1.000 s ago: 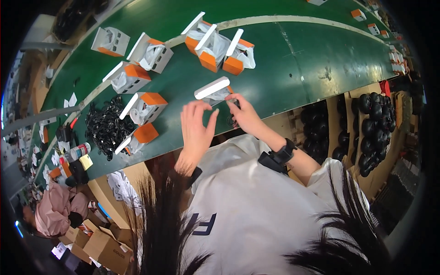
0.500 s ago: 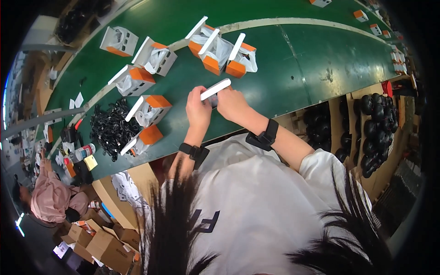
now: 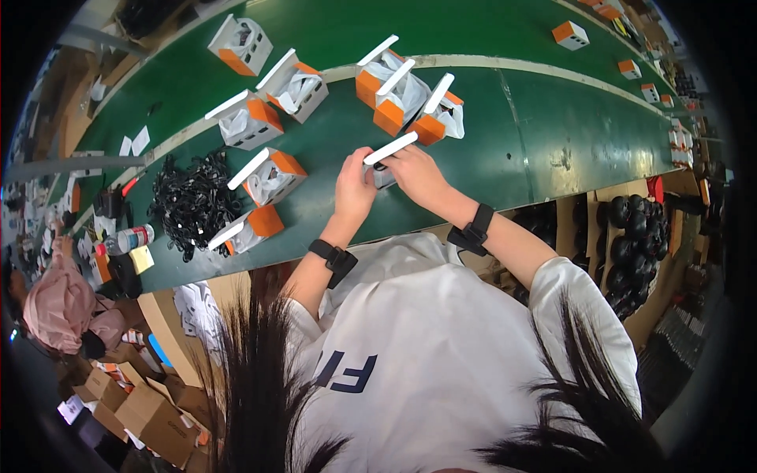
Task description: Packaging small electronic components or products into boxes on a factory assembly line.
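Both hands are on a small box [image 3: 391, 148] with a raised white lid, held near the table's front edge. My left hand [image 3: 355, 188] grips its left side, fingers curled. My right hand [image 3: 419, 175] is closed at the right side, its fingers reaching under the lid; a small dark thing shows by them, too hidden to name. Just beyond stand open orange-and-white boxes [image 3: 388, 120] with clear plastic bags [image 3: 406, 93] inside. More such open boxes [image 3: 277, 175] stand to the left, next to a heap of black cables [image 3: 189, 203].
The green table [image 3: 489, 158] has a pale strip along its middle. At far left are a bottle [image 3: 134, 238] and a co-worker in pink [image 3: 59, 303]. Cardboard cartons [image 3: 158, 422] stand lower left. Black rounded items [image 3: 635, 244] fill shelves below the table, right. A closed box [image 3: 569, 35] sits far right.
The whole view has shifted, so the far-side boxes appear further right. Both hands still hold the box, and the right fingers now reach further in under its lid.
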A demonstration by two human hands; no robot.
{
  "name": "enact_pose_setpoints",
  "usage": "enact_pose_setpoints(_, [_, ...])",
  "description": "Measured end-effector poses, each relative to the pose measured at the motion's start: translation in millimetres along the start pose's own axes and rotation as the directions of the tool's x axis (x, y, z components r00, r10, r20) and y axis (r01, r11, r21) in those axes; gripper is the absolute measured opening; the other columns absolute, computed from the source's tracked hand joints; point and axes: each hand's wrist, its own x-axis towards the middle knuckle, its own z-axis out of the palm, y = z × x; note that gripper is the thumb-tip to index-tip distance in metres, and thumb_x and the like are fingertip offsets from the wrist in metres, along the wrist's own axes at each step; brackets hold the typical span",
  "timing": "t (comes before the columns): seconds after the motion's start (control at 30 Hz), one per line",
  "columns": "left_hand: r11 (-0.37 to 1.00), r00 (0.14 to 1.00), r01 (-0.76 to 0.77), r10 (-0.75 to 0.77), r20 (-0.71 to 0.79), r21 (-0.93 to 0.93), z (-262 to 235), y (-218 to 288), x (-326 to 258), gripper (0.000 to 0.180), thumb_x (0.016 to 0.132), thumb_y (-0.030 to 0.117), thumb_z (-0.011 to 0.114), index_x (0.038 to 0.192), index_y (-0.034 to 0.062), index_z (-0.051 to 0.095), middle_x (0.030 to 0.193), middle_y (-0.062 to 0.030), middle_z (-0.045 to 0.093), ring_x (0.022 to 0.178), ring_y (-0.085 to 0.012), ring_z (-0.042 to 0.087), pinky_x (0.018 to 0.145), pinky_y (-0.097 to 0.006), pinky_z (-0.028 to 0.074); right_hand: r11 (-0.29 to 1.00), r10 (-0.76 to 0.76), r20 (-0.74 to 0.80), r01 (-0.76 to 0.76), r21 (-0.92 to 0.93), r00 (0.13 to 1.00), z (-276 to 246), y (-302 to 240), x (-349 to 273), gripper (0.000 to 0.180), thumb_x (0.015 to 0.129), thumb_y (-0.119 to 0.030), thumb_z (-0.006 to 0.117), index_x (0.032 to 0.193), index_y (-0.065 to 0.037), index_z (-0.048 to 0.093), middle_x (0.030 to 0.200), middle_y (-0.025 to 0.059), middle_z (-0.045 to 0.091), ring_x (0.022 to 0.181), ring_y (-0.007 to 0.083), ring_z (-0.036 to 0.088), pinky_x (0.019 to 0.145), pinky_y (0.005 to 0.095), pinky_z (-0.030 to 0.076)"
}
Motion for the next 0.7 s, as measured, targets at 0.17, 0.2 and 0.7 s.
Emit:
enact_pose_setpoints(0.17, [0.997, 0.997, -0.077, 0.077, 0.017, -0.029, -0.3, -12.0, 1.4, 0.034, 0.071, -0.01, 0.054, 0.102, 0.0042, 0.05, 0.093, -0.016, 0.057, 0.088, -0.0371, 0.055, 0.074, -0.042, 0.045, 0.965, -0.201, -0.044, 0.19, -0.18, 0.979, 21.3, 11.7, -9.0, 0.042, 0.072, 0.004, 0.049, 0.113, -0.003, 0.051, 0.097, 0.0164, 0.057, 0.095, 0.0315, 0.055, 0.081, 0.0404, 0.046])
enact_pose_setpoints(0.2, [0.995, 0.994, -0.101, 0.101, 0.035, -0.023, -1.2, -11.9, 2.7, 0.034, 0.072, -0.009, 0.054, 0.102, 0.0043, 0.051, 0.094, -0.016, 0.057, 0.089, -0.0369, 0.055, 0.075, -0.042, 0.045, 0.964, -0.204, -0.042, 0.193, -0.183, 0.978, 19.8, 15.3, -6.4, 0.042, 0.072, 0.004, 0.049, 0.113, -0.003, 0.051, 0.097, 0.0164, 0.057, 0.095, 0.0315, 0.055, 0.081, 0.0404, 0.046])
enact_pose_setpoints(0.7, [0.988, 0.999, 0.029, -0.024, 0.035, -0.149, -9.1, -16.7, -7.2, 0.037, 0.074, -0.003, 0.059, 0.11, 0.0032, 0.051, 0.1, -0.0178, 0.059, 0.093, -0.0369, 0.057, 0.079, -0.038, 0.046, 0.911, -0.298, 0.12, 0.319, -0.26, 0.947, -2.1, 18.6, 15.9, 0.014, 0.07, -0.012, 0.058, 0.082, -0.006, 0.06, 0.082, 0.0082, 0.057, 0.08, 0.024, 0.058, 0.07, 0.036, 0.045])
